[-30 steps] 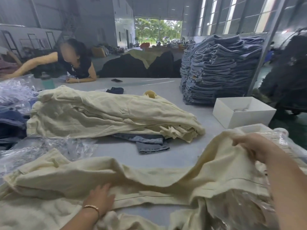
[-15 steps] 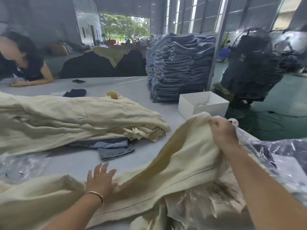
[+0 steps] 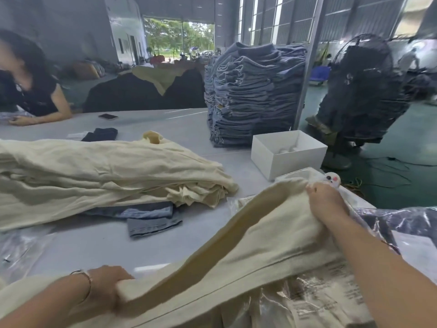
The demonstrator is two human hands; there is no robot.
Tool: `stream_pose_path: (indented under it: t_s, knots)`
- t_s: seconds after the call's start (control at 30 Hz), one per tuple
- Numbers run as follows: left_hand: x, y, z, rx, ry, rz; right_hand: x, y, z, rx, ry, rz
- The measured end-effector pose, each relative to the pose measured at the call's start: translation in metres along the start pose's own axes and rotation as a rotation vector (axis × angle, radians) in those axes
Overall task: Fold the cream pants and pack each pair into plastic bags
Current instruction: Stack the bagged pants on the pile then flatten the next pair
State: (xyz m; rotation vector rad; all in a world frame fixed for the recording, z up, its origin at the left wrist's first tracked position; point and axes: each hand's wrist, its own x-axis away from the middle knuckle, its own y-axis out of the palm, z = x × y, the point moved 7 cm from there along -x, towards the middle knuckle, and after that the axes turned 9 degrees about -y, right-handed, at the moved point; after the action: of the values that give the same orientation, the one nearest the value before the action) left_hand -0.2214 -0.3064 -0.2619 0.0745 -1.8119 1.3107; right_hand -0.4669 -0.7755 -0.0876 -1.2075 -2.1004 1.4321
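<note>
A pair of cream pants (image 3: 267,235) stretches across the near edge of the grey table (image 3: 99,242), lifted between my hands. My left hand (image 3: 106,286) grips the cloth at the lower left, fingers curled over its edge. My right hand (image 3: 327,202) holds the far end at the right, fingers curled into the fabric. Printed plastic bags (image 3: 331,294) lie under the pants at the lower right. A pile of cream pants (image 3: 99,176) lies across the table's left and middle.
A white open box (image 3: 287,153) stands at the right, a tall stack of blue jeans (image 3: 253,95) behind it. Denim pieces (image 3: 151,217) stick out from under the cream pile. Another person (image 3: 35,91) leans on the far left. A fan (image 3: 364,91) stands off the table's right.
My left hand went from lying flat on the cloth to gripping its edge. The pants leg is now raised and stretched between both hands. The view swung right.
</note>
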Motion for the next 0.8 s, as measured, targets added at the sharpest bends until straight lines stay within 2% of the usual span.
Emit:
stream_pose_path:
  t_s: [0.07, 0.2, 0.27, 0.33, 0.43, 0.5, 0.53, 0.63, 0.7, 0.77, 0.8]
  knots:
    - [-0.011, -0.019, -0.016, 0.092, -0.051, 0.207, 0.003, 0.012, 0.008, 0.056, 0.046, -0.028]
    - [-0.022, -0.058, -0.08, 0.537, -0.211, 0.61, 0.002, 0.013, 0.02, 0.055, 0.115, 0.001]
    - [-0.033, -0.072, -0.097, 0.626, -0.277, 0.61, -0.002, 0.009, 0.021, 0.055, 0.109, 0.032]
    - [-0.037, -0.087, -0.096, 0.521, -0.336, 0.581, -0.004, 0.009, 0.017, 0.1, 0.087, 0.039]
    - [-0.021, -0.096, -0.097, 0.262, -0.578, 0.722, -0.003, 0.012, 0.015, 0.107, 0.074, 0.068]
    - [-0.002, -0.095, -0.095, 0.194, -0.689, 0.778, -0.002, 0.012, 0.015, 0.065, 0.056, 0.097]
    - [0.003, -0.092, -0.092, 0.149, -0.689, 0.825, 0.0, 0.013, 0.014, 0.045, 0.041, 0.092]
    - [0.005, -0.066, -0.098, 0.128, -0.616, 0.783, 0.005, 0.011, -0.001, 0.043, 0.012, 0.013]
    - [0.004, -0.041, -0.114, 0.128, -0.602, 0.697, 0.012, 0.007, -0.02, 0.233, -0.059, -0.022]
    - [0.008, -0.017, -0.136, 0.102, -0.619, 0.615, 0.025, 0.006, -0.049, 0.487, -0.231, 0.02]
    - [0.012, -0.009, -0.147, 0.089, -0.639, 0.589, 0.036, 0.01, -0.064, 0.525, -0.339, 0.039]
